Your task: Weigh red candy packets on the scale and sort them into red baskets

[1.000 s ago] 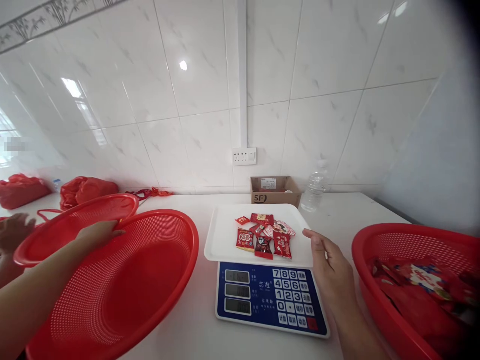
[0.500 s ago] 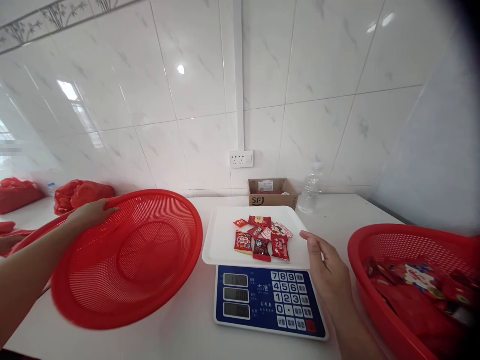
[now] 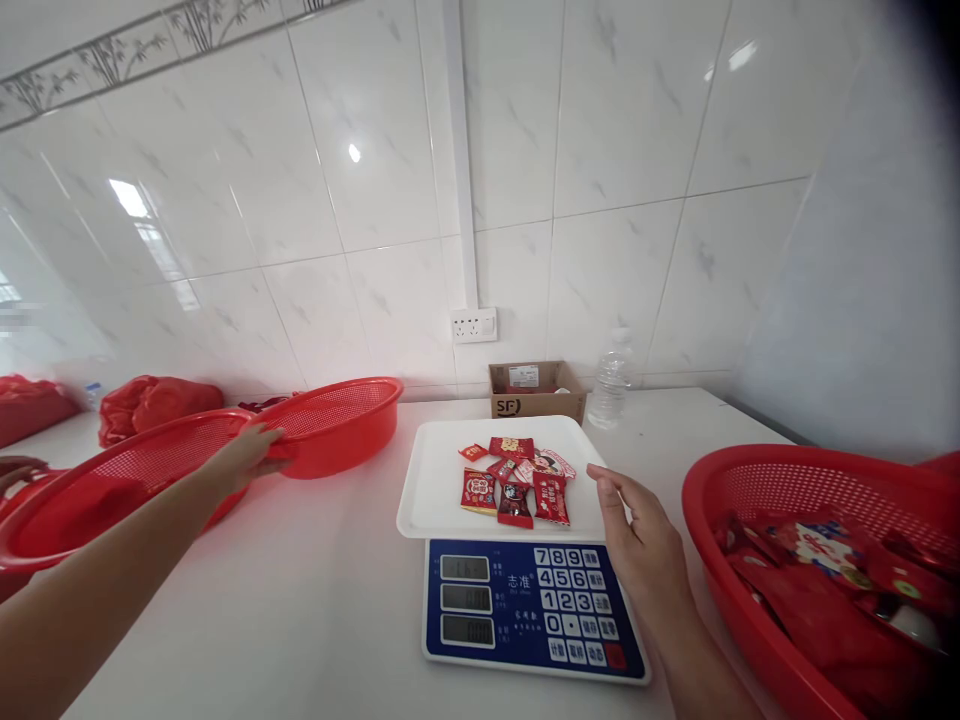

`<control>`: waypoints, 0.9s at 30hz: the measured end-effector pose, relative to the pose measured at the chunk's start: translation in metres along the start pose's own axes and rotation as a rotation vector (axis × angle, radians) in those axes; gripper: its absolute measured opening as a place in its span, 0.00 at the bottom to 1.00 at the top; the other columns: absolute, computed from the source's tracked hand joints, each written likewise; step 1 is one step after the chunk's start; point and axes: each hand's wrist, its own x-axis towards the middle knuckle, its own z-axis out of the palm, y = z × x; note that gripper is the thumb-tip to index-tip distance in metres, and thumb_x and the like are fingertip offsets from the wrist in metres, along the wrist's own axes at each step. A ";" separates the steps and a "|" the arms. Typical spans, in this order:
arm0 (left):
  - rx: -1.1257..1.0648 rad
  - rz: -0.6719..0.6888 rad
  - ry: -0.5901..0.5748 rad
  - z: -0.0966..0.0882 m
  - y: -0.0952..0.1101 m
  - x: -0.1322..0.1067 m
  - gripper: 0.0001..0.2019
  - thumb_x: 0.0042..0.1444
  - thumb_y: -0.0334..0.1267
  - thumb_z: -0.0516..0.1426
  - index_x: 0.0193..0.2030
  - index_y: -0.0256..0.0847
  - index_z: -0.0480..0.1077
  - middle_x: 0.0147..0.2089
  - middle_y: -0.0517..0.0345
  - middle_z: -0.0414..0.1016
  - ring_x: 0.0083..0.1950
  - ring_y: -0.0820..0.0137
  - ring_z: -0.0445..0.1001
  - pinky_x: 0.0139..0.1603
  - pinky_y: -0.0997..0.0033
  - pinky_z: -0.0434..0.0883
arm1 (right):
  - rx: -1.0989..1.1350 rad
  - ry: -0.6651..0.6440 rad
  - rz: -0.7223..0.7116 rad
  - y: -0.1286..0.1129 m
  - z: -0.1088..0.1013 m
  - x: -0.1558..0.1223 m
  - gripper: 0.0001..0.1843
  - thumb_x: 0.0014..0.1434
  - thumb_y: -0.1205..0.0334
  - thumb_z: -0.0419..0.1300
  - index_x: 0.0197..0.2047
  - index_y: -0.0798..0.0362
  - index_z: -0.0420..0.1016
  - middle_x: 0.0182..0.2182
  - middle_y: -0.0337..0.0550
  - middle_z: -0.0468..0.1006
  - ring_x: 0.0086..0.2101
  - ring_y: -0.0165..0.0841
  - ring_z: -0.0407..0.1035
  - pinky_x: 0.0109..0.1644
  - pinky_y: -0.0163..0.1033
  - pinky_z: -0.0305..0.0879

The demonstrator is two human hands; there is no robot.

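Note:
My left hand [image 3: 251,460] is at the left side of a red plastic basket [image 3: 341,445], its fingers closed at the rim. A second red basket [image 3: 127,465] lies to the left, its rim close under my wrist. My right hand [image 3: 641,530] rests by the right edge of a white tray [image 3: 435,480], fingers loosely bent and thumb apart, gripping nothing I can see. Several red-wrapped snack packets [image 3: 515,503] lie on the tray, which sits on a scale with a blue keypad panel [image 3: 517,600].
A red basket full of red packets [image 3: 720,560] stands at the right. Behind the tray are a cardboard box [image 3: 536,403] and a clear plastic bottle [image 3: 613,380]. Red bags [image 3: 157,405] lie at the back left. Another person's hand [image 3: 19,470] shows at the left edge.
My left hand has moved right and away from me, and the tilted basket now stands level farther back. The other basket shows more fully at left. My right hand stays by the tray.

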 end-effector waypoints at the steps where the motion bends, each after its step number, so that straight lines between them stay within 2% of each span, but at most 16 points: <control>1: 0.000 -0.020 -0.064 0.005 -0.001 -0.005 0.23 0.60 0.44 0.48 0.59 0.35 0.56 0.54 0.43 0.67 0.40 0.69 0.76 0.40 0.72 0.75 | -0.003 -0.001 -0.001 0.000 0.000 0.000 0.24 0.59 0.45 0.45 0.42 0.53 0.74 0.44 0.48 0.76 0.47 0.41 0.67 0.51 0.49 0.63; 4: 0.040 -0.072 -0.227 0.020 -0.007 -0.020 0.33 0.54 0.54 0.52 0.62 0.37 0.53 0.62 0.37 0.58 0.43 0.63 0.76 0.39 0.67 0.76 | -0.020 -0.009 -0.007 -0.001 0.001 0.000 0.25 0.58 0.45 0.45 0.42 0.53 0.74 0.44 0.49 0.76 0.46 0.42 0.68 0.51 0.49 0.63; 6: 0.088 -0.065 -0.299 0.028 -0.011 -0.028 0.40 0.49 0.58 0.55 0.65 0.42 0.48 0.65 0.38 0.52 0.46 0.60 0.75 0.38 0.65 0.76 | -0.029 -0.013 -0.017 -0.002 0.001 0.000 0.25 0.59 0.45 0.45 0.43 0.53 0.74 0.44 0.49 0.76 0.46 0.41 0.67 0.51 0.49 0.63; 8: 0.138 -0.034 -0.353 0.035 -0.012 -0.033 0.44 0.46 0.60 0.56 0.66 0.45 0.45 0.66 0.42 0.52 0.49 0.60 0.73 0.38 0.65 0.75 | -0.034 -0.011 -0.027 -0.002 0.001 -0.001 0.25 0.59 0.45 0.45 0.43 0.54 0.74 0.44 0.49 0.76 0.46 0.41 0.67 0.51 0.48 0.63; 11: 0.214 0.029 -0.411 0.044 -0.008 -0.038 0.43 0.46 0.61 0.54 0.66 0.45 0.47 0.63 0.44 0.59 0.50 0.61 0.72 0.39 0.68 0.74 | -0.042 -0.007 -0.033 -0.001 0.001 -0.001 0.24 0.59 0.46 0.45 0.43 0.53 0.73 0.44 0.48 0.76 0.46 0.41 0.67 0.51 0.48 0.63; 14: 0.289 0.104 -0.427 0.055 0.001 -0.048 0.40 0.49 0.61 0.51 0.66 0.44 0.47 0.49 0.46 0.72 0.41 0.62 0.75 0.36 0.65 0.72 | -0.047 0.013 -0.059 0.003 0.002 -0.001 0.23 0.60 0.47 0.45 0.43 0.53 0.74 0.44 0.48 0.76 0.46 0.40 0.67 0.51 0.48 0.63; 16: 0.372 0.234 -0.369 0.067 0.010 -0.058 0.36 0.52 0.61 0.47 0.64 0.43 0.50 0.40 0.51 0.74 0.37 0.62 0.75 0.37 0.62 0.70 | -0.050 0.029 -0.103 0.004 0.003 -0.001 0.22 0.60 0.48 0.46 0.43 0.53 0.74 0.43 0.48 0.76 0.45 0.40 0.68 0.51 0.48 0.63; 18: 0.466 0.437 -0.309 0.083 0.020 -0.070 0.30 0.55 0.59 0.44 0.60 0.44 0.57 0.38 0.53 0.74 0.39 0.61 0.74 0.40 0.61 0.69 | -0.061 0.035 -0.145 0.005 0.004 0.000 0.21 0.61 0.49 0.46 0.42 0.52 0.74 0.42 0.48 0.77 0.45 0.39 0.68 0.51 0.48 0.63; 20: 0.517 0.646 -0.323 0.102 0.029 -0.082 0.27 0.56 0.58 0.43 0.56 0.45 0.62 0.44 0.52 0.73 0.45 0.60 0.73 0.43 0.61 0.69 | -0.078 0.032 -0.172 0.005 0.004 0.000 0.20 0.61 0.50 0.46 0.42 0.52 0.74 0.42 0.48 0.77 0.44 0.39 0.68 0.50 0.48 0.63; 23: 0.518 0.890 -0.458 0.134 0.039 -0.097 0.26 0.58 0.55 0.44 0.57 0.44 0.62 0.58 0.51 0.66 0.57 0.61 0.65 0.55 0.61 0.64 | -0.093 0.039 -0.185 0.005 0.004 -0.001 0.21 0.61 0.50 0.45 0.42 0.52 0.74 0.41 0.48 0.77 0.44 0.40 0.68 0.51 0.50 0.62; 27: 0.569 1.069 -0.592 0.172 0.052 -0.109 0.28 0.58 0.54 0.47 0.62 0.42 0.56 0.67 0.51 0.52 0.68 0.60 0.47 0.64 0.58 0.53 | -0.103 0.044 -0.178 0.004 0.004 -0.001 0.21 0.62 0.50 0.45 0.42 0.53 0.74 0.42 0.49 0.77 0.45 0.40 0.68 0.51 0.51 0.62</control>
